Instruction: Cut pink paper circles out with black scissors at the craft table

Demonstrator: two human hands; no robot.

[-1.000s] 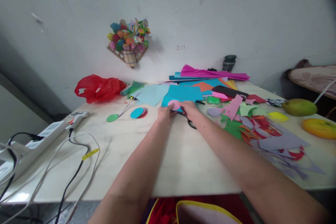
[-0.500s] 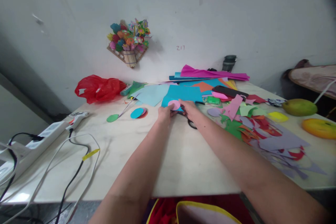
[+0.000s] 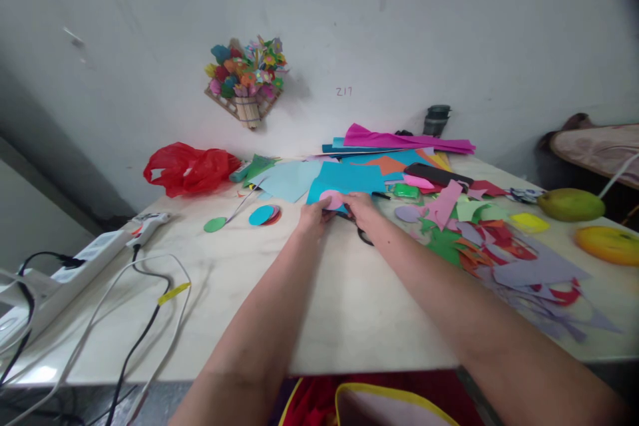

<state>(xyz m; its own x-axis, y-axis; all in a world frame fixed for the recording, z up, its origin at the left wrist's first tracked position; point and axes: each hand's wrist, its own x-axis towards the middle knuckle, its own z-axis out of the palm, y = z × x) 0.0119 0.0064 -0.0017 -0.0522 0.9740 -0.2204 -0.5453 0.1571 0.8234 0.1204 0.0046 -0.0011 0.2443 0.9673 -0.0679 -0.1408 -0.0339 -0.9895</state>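
A small pink paper circle (image 3: 331, 199) lies over the near part of a blue paper sheet (image 3: 352, 176). My left hand (image 3: 313, 215) is closed at their left side, its thumb on the circle and its fingers tucked underneath. At the circle's right edge, my right hand (image 3: 361, 208) is closed on the blue sheet, with some fingers hidden below. A thin black stick like a pen (image 3: 381, 196) shows just beyond the right hand. Black scissors (image 3: 365, 237) lie partly hidden under my right wrist, one handle loop showing.
Blue and other paper discs (image 3: 261, 215) and a green disc (image 3: 215, 224) lie left. Coloured scraps (image 3: 504, 253), a phone (image 3: 438, 175) and a mango (image 3: 570, 204) are right. A red plastic bag (image 3: 192, 170) sits back left; cables and a power strip (image 3: 94, 256) line the left edge.
My hands stay at the pink circle and blue sheet with barely any movement. The whole view has shifted very slightly.
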